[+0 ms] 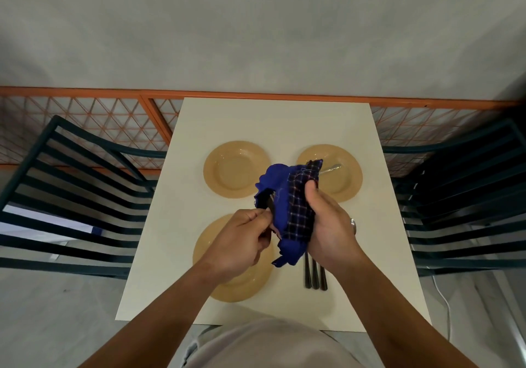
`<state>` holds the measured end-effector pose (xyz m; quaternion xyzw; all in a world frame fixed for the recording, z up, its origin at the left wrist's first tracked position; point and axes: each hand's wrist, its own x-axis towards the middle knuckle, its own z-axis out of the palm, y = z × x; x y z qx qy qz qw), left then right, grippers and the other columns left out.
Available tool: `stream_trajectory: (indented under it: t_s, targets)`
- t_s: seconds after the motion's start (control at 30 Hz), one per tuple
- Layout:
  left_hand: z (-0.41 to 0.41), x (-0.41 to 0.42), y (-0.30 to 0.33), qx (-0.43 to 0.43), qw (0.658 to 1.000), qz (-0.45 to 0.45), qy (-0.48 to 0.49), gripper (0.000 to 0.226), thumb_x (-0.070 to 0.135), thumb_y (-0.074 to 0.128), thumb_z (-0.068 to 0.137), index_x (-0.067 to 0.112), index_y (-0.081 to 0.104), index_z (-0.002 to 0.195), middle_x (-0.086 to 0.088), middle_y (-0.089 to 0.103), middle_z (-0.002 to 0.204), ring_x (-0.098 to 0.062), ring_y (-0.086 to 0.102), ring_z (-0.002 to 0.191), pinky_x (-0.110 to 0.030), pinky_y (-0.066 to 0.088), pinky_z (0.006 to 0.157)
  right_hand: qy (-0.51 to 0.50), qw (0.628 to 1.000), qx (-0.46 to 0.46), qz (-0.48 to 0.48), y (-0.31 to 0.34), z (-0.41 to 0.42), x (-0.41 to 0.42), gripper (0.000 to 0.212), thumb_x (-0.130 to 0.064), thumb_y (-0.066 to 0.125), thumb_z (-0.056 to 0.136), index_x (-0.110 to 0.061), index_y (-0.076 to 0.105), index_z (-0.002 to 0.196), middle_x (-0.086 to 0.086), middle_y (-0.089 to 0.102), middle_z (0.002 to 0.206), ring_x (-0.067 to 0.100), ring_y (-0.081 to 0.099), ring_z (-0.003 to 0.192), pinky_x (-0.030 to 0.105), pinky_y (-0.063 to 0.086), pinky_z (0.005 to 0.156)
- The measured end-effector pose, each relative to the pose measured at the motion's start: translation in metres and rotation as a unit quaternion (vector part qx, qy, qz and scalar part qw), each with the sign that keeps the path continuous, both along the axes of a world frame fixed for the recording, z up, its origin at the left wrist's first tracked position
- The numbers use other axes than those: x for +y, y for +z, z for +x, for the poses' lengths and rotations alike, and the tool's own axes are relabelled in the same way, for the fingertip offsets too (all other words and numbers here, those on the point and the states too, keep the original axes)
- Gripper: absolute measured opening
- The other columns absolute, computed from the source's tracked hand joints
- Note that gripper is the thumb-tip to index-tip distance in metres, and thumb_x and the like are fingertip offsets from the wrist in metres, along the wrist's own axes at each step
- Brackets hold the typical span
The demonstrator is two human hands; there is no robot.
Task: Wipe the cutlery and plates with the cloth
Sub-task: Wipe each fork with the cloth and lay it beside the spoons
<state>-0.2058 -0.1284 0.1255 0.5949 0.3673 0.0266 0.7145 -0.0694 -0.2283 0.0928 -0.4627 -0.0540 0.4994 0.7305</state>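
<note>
Over the middle of the white table (273, 122) my right hand (330, 225) grips a bunched blue and checked cloth (290, 205). My left hand (242, 239) pinches the dark handle of a piece of cutlery (269, 205) whose other end is wrapped in the cloth. Three tan plates lie on the table: one at the far left (236, 168), one at the far right (338, 174) with a silver utensil (331, 168) on it, and a near one (242, 285) partly hidden under my left hand. Three dark cutlery handles (314, 276) lie beside the near plate.
Dark slatted chairs stand on the left (74, 196) and on the right (461, 205) of the table. An orange lattice railing (113, 122) runs behind the table's far edge. A white cable (447, 308) lies on the floor at the right.
</note>
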Motion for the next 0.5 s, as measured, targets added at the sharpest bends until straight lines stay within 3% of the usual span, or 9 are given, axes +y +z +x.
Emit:
stream_trajectory:
  t_s: [0.1, 0.17, 0.23, 0.3, 0.33, 0.4, 0.47, 0.5]
  targets:
    - [-0.004, 0.000, 0.005, -0.006, 1.000, -0.005, -0.016, 0.064, 0.023, 0.036, 0.111, 0.028, 0.056, 0.050, -0.002, 0.028, 0.054, -0.016, 0.018, 0.049, -0.038, 0.012, 0.055, 0.002, 0.998, -0.061, 0.000, 0.003, -0.005, 0.009, 0.035, -0.025, 0.060, 0.101, 0.000, 0.067, 0.124, 0.023, 0.074, 0.117, 0.039, 0.072, 0.107, 0.048, 0.060, 0.092]
    - [-0.008, 0.002, 0.003, -0.015, 0.999, 0.016, -0.027, 0.061, 0.041, 0.029, 0.111, 0.011, 0.059, 0.067, -0.003, 0.029, 0.054, -0.017, 0.020, 0.048, -0.032, 0.017, 0.050, 0.008, 0.996, -0.087, -0.004, 0.005, -0.004, 0.013, 0.030, -0.022, 0.057, 0.105, 0.002, 0.067, 0.119, 0.029, 0.073, 0.113, 0.039, 0.075, 0.086, 0.047, 0.062, 0.075]
    - [-0.012, 0.002, 0.002, -0.014, 0.997, 0.057, -0.041, 0.071, 0.054, 0.021, 0.107, 0.000, 0.058, 0.081, -0.003, 0.029, 0.054, -0.016, 0.023, 0.046, -0.025, 0.023, 0.044, 0.012, 0.990, -0.142, -0.020, 0.007, 0.001, 0.015, 0.030, -0.024, 0.055, 0.108, 0.003, 0.067, 0.115, 0.037, 0.071, 0.106, 0.038, 0.072, 0.069, 0.048, 0.059, 0.070]
    - [-0.013, 0.001, 0.001, -0.026, 0.996, 0.076, -0.047, 0.074, 0.058, 0.018, 0.103, 0.002, 0.060, 0.080, -0.001, 0.027, 0.053, -0.015, 0.024, 0.044, -0.022, 0.026, 0.043, 0.002, 0.969, -0.238, -0.067, 0.008, 0.006, 0.017, 0.028, -0.027, 0.055, 0.108, -0.003, 0.070, 0.110, 0.024, 0.076, 0.102, 0.035, 0.075, 0.081, 0.047, 0.060, 0.081]
    - [-0.012, 0.000, 0.001, -0.030, 0.995, 0.079, -0.049, 0.073, 0.059, 0.018, 0.102, 0.004, 0.059, 0.079, 0.001, 0.027, 0.052, -0.013, 0.024, 0.044, -0.021, 0.026, 0.043, -0.010, 0.950, -0.295, -0.101, 0.009, 0.009, 0.018, 0.026, -0.028, 0.056, 0.108, -0.007, 0.071, 0.107, 0.012, 0.079, 0.099, 0.024, 0.077, 0.087, 0.041, 0.060, 0.083]
    - [-0.011, 0.000, 0.002, -0.032, 0.994, 0.094, -0.050, 0.069, 0.058, 0.019, 0.102, 0.007, 0.060, 0.079, 0.005, 0.027, 0.050, -0.011, 0.024, 0.043, -0.020, 0.027, 0.044, -0.037, 0.906, -0.398, -0.138, 0.012, 0.010, 0.018, 0.025, -0.033, 0.054, 0.108, -0.015, 0.068, 0.101, -0.004, 0.076, 0.088, 0.004, 0.073, 0.082, 0.021, 0.056, 0.075]
    - [-0.010, 0.000, 0.002, -0.038, 0.992, 0.113, -0.048, 0.069, 0.055, 0.020, 0.103, 0.006, 0.066, 0.085, 0.005, 0.029, 0.051, -0.009, 0.026, 0.044, -0.021, 0.027, 0.046, -0.078, 0.879, -0.447, -0.147, 0.014, 0.010, 0.018, 0.028, -0.038, 0.052, 0.107, -0.015, 0.067, 0.100, -0.006, 0.073, 0.083, 0.001, 0.070, 0.078, 0.015, 0.052, 0.068]
    - [-0.009, 0.001, 0.004, -0.039, 0.991, 0.121, -0.046, 0.069, 0.054, 0.021, 0.104, 0.009, 0.071, 0.092, 0.004, 0.030, 0.053, -0.008, 0.027, 0.045, -0.020, 0.028, 0.046, -0.101, 0.882, -0.438, -0.140, 0.015, 0.009, 0.018, 0.028, -0.036, 0.052, 0.108, -0.013, 0.067, 0.101, -0.009, 0.074, 0.082, 0.000, 0.070, 0.077, 0.015, 0.052, 0.067]
